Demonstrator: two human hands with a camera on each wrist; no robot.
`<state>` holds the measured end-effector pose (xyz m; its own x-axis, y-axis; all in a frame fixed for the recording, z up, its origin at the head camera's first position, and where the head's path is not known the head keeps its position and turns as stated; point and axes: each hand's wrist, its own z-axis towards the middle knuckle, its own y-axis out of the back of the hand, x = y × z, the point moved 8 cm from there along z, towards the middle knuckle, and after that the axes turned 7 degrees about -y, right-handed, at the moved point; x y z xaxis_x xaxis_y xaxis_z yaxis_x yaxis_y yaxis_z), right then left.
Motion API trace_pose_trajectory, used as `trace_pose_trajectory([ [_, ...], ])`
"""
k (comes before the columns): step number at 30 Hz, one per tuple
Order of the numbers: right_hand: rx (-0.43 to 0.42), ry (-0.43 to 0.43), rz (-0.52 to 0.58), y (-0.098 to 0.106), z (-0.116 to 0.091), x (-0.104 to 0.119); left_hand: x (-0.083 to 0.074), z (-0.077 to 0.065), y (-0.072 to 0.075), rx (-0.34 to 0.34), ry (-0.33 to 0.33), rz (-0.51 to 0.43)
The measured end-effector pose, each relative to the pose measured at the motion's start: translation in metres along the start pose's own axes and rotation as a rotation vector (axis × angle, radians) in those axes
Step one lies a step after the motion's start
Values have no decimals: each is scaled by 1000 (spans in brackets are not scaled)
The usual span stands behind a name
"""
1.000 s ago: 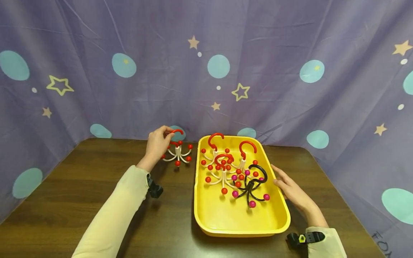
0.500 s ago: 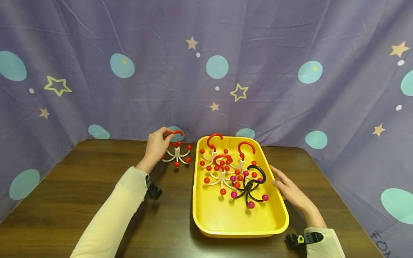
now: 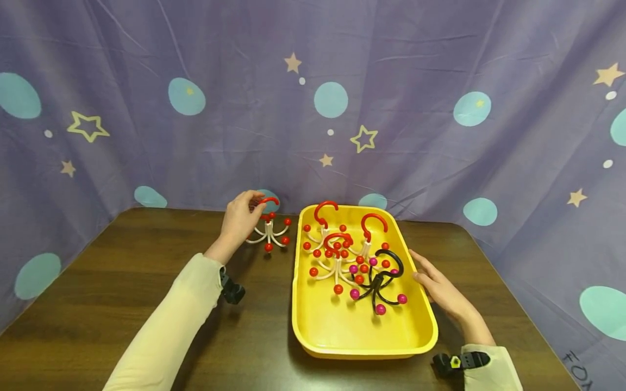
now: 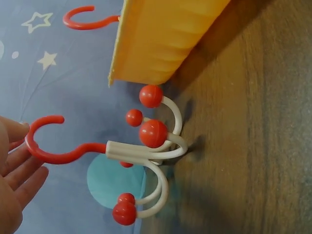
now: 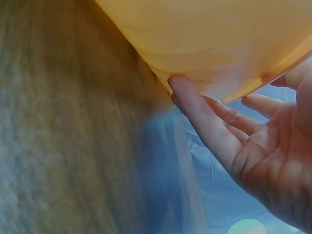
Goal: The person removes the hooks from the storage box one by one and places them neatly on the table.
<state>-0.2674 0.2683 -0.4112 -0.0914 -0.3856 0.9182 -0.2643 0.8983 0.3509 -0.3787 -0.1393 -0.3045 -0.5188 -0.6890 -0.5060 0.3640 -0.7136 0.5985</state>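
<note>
A: What surrounds the white hanger (image 3: 268,232)?
B: Yellow tray (image 3: 337,332), just to its R; the tray's L wall stands btwn it & the other pcs. Patterned curtain (image 3: 254,108) behind, close to the table's (image 3: 259,309) far edge.
A: Tray contents?
B: Three red-hooked hangers (image 3: 338,267), arms overlapping in head view, + one black hanger (image 3: 377,282) w/ magenta balls. Near end holds bare floor.
A: Hanger's location & axis?
B: Far side of table, L of tray. Long axis approx. vert.: red hook (image 4: 63,158) uppermost, its free end curving R, i.e. tray-ward; white arms splayed below, red-balled tips turned up. Contact w/ tabletop: can't tell.
A: Hands?
B: L hand (image 3: 238,218): thumb & fingers pinch the hook's top. R hand (image 3: 447,290): fingers extended, apart, touching tray's outer R wall.
</note>
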Motion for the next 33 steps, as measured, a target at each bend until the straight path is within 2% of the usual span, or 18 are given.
trace_pose_trajectory([
  [5, -2, 5, -4, 1, 2, 2, -10, -1, 5, -6, -19, -3],
  [11, 8, 14, 2, 3, 0, 3, -18, -4, 7, -3, -2, -15],
  [17, 8, 12, 5, 2, -1, 2, -37, -7, 12, -24, -56, -37],
  [23, 12, 4, 23, -1, -1, -1, -55, -13, 9, -11, -124, -34],
  [33, 14, 19, 8, -1, 0, 1, -72, -20, 1, 12, -158, -97],
])
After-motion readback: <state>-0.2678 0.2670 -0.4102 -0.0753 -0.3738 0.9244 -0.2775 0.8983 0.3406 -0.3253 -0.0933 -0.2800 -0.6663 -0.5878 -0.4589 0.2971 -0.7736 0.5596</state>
